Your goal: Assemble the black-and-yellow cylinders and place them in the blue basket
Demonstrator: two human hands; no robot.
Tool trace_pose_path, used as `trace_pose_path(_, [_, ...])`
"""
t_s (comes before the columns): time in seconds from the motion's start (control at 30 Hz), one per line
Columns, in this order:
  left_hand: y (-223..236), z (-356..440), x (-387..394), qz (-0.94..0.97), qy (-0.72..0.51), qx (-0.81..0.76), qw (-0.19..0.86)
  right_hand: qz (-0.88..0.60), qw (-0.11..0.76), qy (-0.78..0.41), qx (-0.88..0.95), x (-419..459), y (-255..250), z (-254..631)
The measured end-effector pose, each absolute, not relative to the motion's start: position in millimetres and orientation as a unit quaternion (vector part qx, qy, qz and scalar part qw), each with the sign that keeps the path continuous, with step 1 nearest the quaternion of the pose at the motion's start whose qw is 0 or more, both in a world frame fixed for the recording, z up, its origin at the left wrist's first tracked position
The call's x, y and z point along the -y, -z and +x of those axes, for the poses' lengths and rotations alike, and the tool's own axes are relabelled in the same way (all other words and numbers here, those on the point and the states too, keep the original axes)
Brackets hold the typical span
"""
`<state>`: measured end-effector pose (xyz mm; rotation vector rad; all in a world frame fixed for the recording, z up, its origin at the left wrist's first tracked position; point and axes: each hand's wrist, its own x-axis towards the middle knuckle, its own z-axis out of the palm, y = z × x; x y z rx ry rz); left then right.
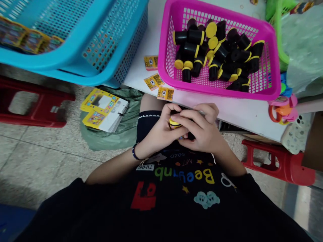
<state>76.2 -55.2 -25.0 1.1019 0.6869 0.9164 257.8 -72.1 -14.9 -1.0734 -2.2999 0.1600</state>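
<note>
Above my lap, at the table's front edge, both my hands close round a small canister with a yellow lid (173, 123). My left hand (163, 131) wraps it from the left, thumb and fingers curled about it. From the other side my right hand (203, 129) lays its fingers over the lid and body. Most of the canister is hidden by the fingers. Just beyond stands a pink basket (219, 91) with several black canisters (193, 48) with yellow lids, lying in all directions. Small yellow printed cards (165, 93) lie on the table left of the basket.
A blue basket (101, 77) with yellow packets (35, 40) stands at the left. Yellow-and-white card sheets (103, 109) lie on a green bag (101, 143). Colourful scissors (280, 110) are at right, below a green basket (282, 43). Red stools (277, 161) flank me.
</note>
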Motion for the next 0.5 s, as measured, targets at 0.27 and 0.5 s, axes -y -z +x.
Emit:
trace_pose_path(0.27, [24, 80, 59, 0.547, -0.416, -0.280, 0.671, -0.399, 0.382, -0.124, 0.824, 75, 30, 263])
trace_pose_path(0.5, [14, 77, 52, 0.609, -0.422, -0.267, 0.616, -0.451, 0.366, -0.113, 0.806, 82, 31, 260])
